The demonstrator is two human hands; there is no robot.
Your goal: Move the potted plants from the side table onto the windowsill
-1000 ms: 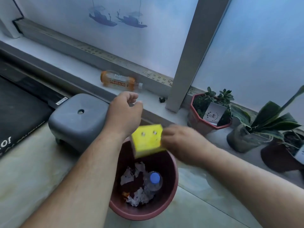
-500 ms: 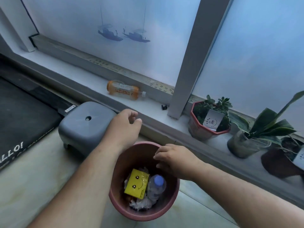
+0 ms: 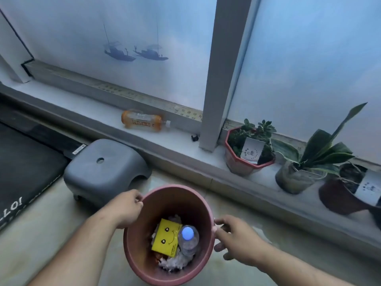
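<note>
Clasping the pink bucket (image 3: 132,240) rim from both sides: left hand (image 3: 126,207) at lower centre-left, fingers curled over the edge; right hand (image 3: 233,237) at lower centre-right, thumb on the rim, not yet shut. Holds a yellow box (image 3: 166,237) and bottle (image 3: 188,238), no plant. Three potted plants (image 3: 248,153) already standing on the windowsill (image 3: 86,106), upper right of the hands, nearer the right one.
</note>
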